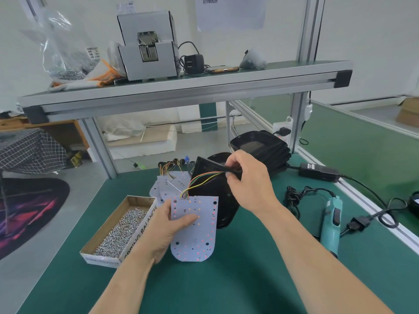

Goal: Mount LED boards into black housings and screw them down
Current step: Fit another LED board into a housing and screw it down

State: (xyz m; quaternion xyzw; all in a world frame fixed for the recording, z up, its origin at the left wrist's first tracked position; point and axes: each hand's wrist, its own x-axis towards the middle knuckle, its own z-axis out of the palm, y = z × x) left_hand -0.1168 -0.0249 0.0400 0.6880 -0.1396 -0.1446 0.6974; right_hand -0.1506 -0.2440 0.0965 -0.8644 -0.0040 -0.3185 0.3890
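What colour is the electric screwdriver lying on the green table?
The screwdriver is teal with dark trigger parts, clearest in the head view.

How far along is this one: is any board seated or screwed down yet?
Early. Done: no screwed-down unit clearly shows. In hand: the left hand holds an LED board outside the tilted black housing, while the right hand pinches its wires at the housing's rim. Left: seating the board and screwing it; the screwdriver lies on the mat, the screws sit in their box, and spare boards wait behind.

White red-dotted LED board (197, 232), black housing (210, 189) — teal screwdriver (331, 220), green mat (226, 286)
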